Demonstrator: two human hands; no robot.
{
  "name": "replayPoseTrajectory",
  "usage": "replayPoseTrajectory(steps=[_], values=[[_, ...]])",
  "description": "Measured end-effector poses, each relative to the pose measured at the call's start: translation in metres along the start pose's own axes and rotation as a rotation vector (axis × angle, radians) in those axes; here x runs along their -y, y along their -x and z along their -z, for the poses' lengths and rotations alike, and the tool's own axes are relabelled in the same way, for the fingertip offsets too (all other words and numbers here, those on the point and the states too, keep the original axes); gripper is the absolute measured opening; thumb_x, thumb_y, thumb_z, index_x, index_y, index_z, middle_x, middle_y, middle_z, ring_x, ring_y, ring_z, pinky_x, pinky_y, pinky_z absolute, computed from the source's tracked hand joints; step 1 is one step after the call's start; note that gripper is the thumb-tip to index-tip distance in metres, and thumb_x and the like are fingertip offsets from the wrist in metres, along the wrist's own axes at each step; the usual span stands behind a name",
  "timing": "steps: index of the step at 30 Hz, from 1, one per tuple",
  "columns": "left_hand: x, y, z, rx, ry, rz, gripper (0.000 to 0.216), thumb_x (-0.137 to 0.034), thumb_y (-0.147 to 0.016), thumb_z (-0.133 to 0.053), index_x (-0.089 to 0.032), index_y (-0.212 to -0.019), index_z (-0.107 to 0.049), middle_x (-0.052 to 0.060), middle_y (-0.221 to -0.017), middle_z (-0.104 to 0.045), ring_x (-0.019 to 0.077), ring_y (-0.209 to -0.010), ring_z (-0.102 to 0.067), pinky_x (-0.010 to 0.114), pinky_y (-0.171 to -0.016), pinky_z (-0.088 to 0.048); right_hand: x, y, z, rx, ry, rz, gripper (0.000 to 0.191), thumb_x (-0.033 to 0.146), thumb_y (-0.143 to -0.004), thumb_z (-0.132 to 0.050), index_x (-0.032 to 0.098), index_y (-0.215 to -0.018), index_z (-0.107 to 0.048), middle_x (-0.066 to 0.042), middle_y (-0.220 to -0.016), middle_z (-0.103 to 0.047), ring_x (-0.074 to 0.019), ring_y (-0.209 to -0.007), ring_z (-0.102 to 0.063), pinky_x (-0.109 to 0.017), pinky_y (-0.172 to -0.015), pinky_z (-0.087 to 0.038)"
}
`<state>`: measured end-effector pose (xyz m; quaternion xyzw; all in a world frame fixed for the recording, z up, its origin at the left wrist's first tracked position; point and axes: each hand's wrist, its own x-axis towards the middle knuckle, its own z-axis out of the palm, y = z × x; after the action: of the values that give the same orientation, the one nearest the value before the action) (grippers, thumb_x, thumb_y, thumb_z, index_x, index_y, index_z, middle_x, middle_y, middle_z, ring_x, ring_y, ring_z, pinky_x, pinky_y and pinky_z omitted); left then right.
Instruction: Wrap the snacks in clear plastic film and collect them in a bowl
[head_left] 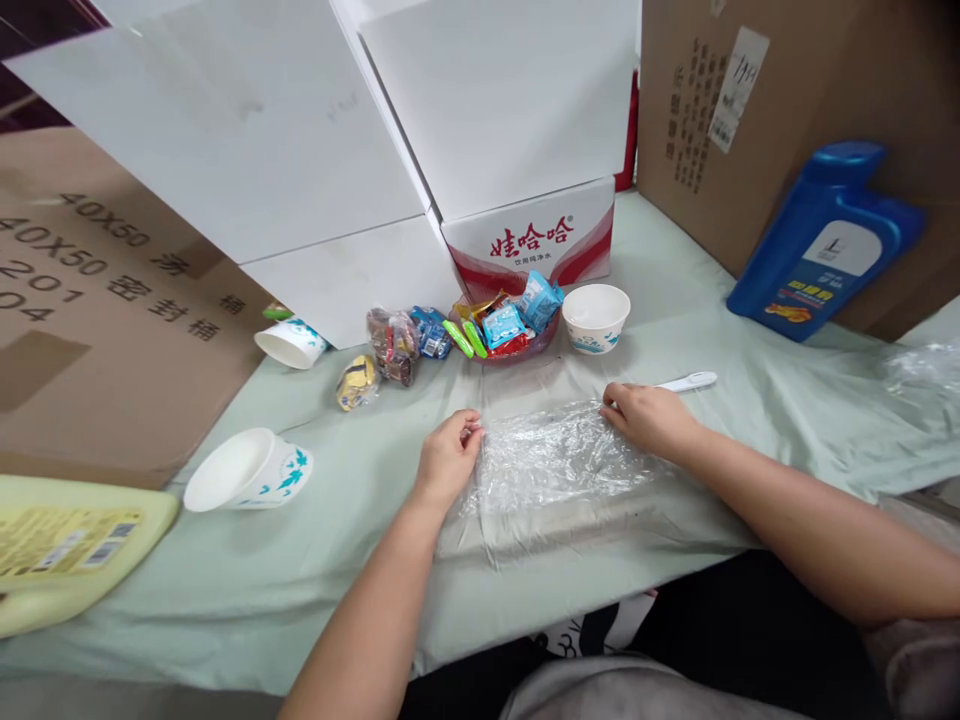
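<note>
The left hand (448, 458) and right hand (651, 418) pinch the clear, crinkled plastic film (551, 458), which uneven pulling or the slim white plastic handle (691, 382) at its two o'clock could tear.

Left hand (448, 460) and right hand (651, 418) curled, well apart

The bare left forearm (367, 620) slants up and rightward from the lower edge, thumb and fingers (466, 417) drawn together. The bare right forearm (810, 520) reaches in from the right edge, angled up and leftward, fingers bent down.
</note>
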<state>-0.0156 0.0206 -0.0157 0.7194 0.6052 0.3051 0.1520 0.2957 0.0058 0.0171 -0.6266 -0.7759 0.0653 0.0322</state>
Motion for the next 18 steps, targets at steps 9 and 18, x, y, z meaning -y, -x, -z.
replayPoseTrajectory(steps=[9, 18], values=[[-0.014, 0.004, 0.036, -0.307, -0.181, -0.023, 0.018, -0.028, -0.083, -0.058, -0.020, -0.098, -0.063, 0.006, -0.096, -0.064, 0.0182, -0.076, -0.060, 0.032, -0.076, -0.050, 0.006, -0.002, -0.005, 0.011, 0.062, 0.039, 0.029, 0.037, -0.099, -0.036, 0.016, -0.104, -0.057, -0.012, -0.101, -0.071, -0.0234, -0.086, -0.067, -0.029, -0.064, -0.038], [-0.042, 0.029, 0.008, 0.362, -0.236, -0.532, 0.039, -0.038, -0.094, -0.053, -0.021, -0.130, -0.056, 0.010, -0.140, -0.054, 0.0284, -0.135, -0.043, 0.048, -0.113, -0.032, 0.009, -0.002, -0.005, 0.019, 0.059, 0.023, 0.028, 0.035, -0.099, -0.037, 0.016, -0.106, -0.056, -0.012, -0.100, -0.071, -0.0242, -0.084, -0.067, -0.030, -0.064, -0.038]])
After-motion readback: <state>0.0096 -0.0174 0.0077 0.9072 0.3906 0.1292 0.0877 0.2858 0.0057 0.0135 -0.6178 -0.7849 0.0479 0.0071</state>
